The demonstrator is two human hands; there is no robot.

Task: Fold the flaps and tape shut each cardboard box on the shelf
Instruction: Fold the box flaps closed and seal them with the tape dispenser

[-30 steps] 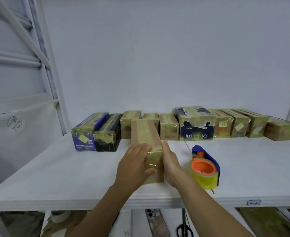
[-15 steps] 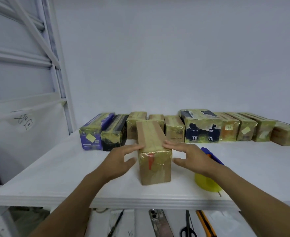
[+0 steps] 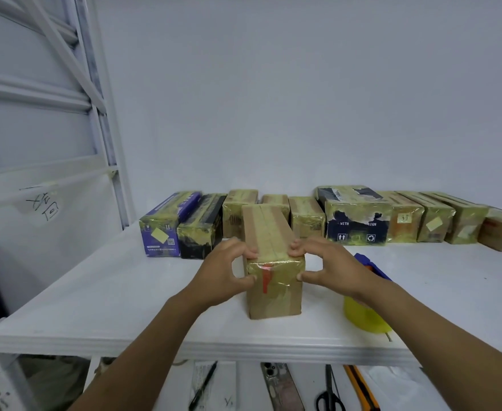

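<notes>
Both hands [image 3: 223, 271] [image 3: 329, 268] pinch box [image 3: 273, 280] near-end edges.

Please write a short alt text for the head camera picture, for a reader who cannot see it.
The left hand and the right hand grip the near end of a taped cardboard box on a white shelf, one at each side. A row of taped boxes stands behind it along the wall; a tape dispenser lies partly hidden by the right forearm.

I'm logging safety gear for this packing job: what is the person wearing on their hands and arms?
Nothing visible. The left forearm and right forearm are bare, no sleeves in view. The left hand and right hand have no gloves, rings, watch or bracelet.
</notes>
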